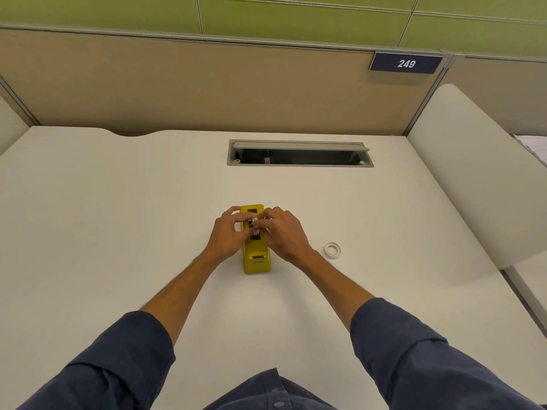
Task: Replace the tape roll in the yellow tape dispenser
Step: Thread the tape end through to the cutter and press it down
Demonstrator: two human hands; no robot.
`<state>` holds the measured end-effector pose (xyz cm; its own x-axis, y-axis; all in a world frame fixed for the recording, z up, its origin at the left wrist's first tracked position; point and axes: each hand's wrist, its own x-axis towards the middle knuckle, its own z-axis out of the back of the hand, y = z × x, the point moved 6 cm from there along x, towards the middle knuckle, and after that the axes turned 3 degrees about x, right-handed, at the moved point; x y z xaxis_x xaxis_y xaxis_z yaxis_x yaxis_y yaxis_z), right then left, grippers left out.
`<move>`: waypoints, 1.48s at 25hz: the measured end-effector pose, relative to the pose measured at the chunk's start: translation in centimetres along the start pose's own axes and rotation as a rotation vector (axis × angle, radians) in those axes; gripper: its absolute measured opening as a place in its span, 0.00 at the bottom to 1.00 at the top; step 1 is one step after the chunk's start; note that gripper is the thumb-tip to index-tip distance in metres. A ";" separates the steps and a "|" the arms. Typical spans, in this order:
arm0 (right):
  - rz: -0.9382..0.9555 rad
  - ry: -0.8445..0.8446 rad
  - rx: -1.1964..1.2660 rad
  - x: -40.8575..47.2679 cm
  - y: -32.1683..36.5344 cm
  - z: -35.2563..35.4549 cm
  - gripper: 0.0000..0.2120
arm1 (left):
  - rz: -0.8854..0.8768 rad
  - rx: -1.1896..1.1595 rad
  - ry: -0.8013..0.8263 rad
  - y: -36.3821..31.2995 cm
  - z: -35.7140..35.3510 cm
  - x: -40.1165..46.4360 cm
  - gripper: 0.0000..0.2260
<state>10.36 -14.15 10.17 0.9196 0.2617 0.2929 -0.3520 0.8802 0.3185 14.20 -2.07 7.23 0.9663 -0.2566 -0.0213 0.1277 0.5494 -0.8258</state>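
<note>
Pinching tape roll [255, 225] in yellow dispenser [257, 255], left hand [228, 235], right hand [282, 232], both gripping, sign [406, 63] reading "249"

Both hands are working over the yellow tape dispenser [257, 253], which is sitting lengthwise on the white tabletop [118, 217]. The left hand [228, 235] is curling around the dispenser's left side, fingers [233, 210] wrapping over the top. The right hand [282, 232] is pinching a tape roll [255, 224] at the dispenser's well; how far in it sits is hard to tell. A second tape roll [332, 250] is lying flat on the tabletop, well to the right. Behind, a cable tray [299, 153] is standing open, and a sign reading 249 [406, 63] is hanging on the partition.
</note>
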 end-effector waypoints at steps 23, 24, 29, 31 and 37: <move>0.000 -0.114 -0.035 -1.0 -0.1 0.2 0.06 | 0.001 0.056 0.001 0.1 -0.1 0.0 0.16; -0.012 -0.098 -0.028 -1.0 -0.3 0.1 0.09 | -0.003 0.059 0.001 0.1 -0.1 0.0 0.16; -0.112 0.079 -0.002 -0.3 -1.4 -0.5 0.24 | -0.011 -0.077 0.002 0.0 0.0 -0.1 0.22; -0.117 0.119 -0.010 0.1 -1.4 -0.7 0.23 | -0.010 -0.107 0.006 -0.3 0.1 -0.1 0.24; -0.124 0.205 -0.016 1.6 -1.5 -0.9 0.22 | 0.025 -0.071 -0.009 0.5 0.1 -1.0 0.31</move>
<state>12.47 -14.70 9.34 0.9725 0.2243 0.0629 -0.2324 0.9163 0.3262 13.38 -1.43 6.92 0.9710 -0.2361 -0.0378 0.0875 0.4978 -0.8628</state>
